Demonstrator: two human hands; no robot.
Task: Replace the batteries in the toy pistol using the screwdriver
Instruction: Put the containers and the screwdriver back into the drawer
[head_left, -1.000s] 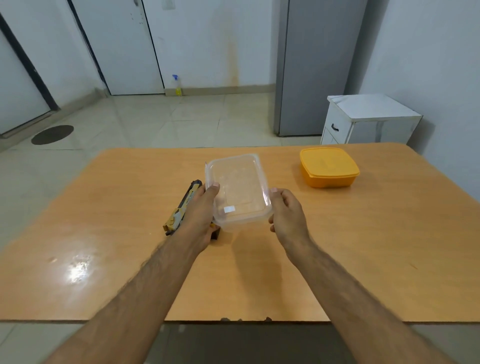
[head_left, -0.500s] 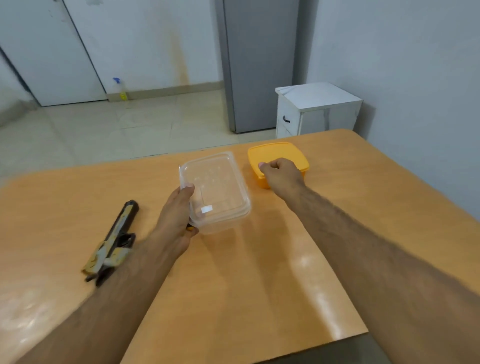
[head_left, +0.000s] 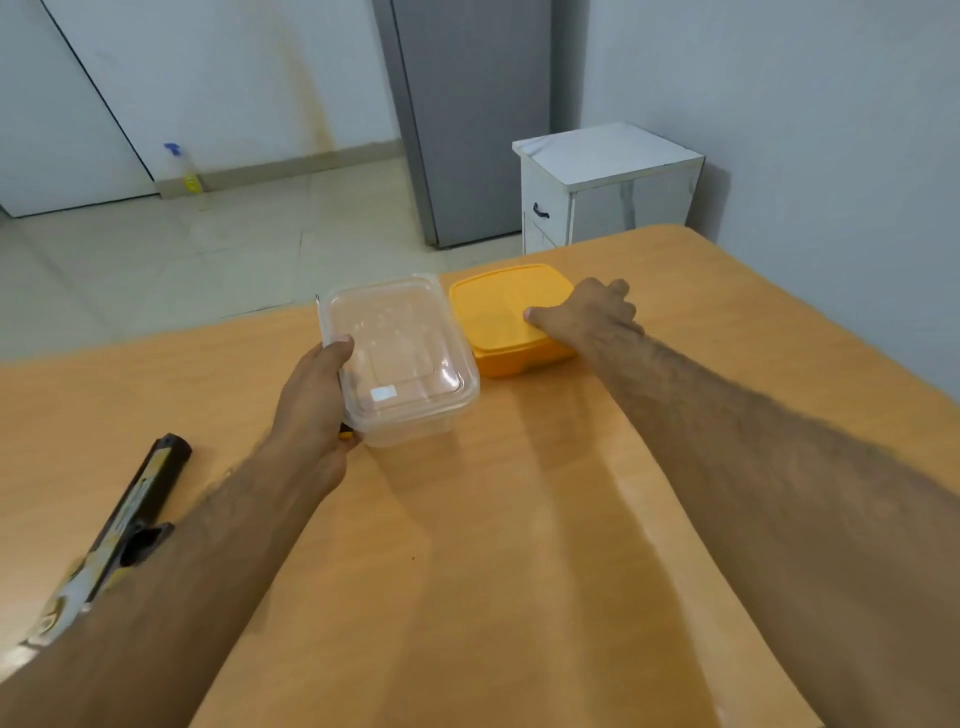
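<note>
The toy pistol (head_left: 140, 499), black with yellow and white markings, lies on the wooden table (head_left: 519, 545) at the left, partly hidden by my left forearm. My left hand (head_left: 317, 405) grips the left side of a clear lidded plastic box (head_left: 405, 358). Pressed against that side is a thin screwdriver (head_left: 318, 306): its metal tip sticks up above my thumb and a bit of yellow handle shows below my palm. My right hand (head_left: 587, 312) grips the near right corner of a closed orange box (head_left: 498, 312), thumb on the lid. The two boxes sit side by side, almost touching.
The table's far edge runs just behind both boxes, and its right edge is close to the grey wall. Beyond stand a white cabinet (head_left: 608, 182) and a grey fridge (head_left: 467, 104). A spray bottle (head_left: 182, 166) sits on the floor by the door.
My right hand left the clear box and reached out to the orange box, now gripping its corner. The clear box moved right, away from the pistol. My view turned right.
</note>
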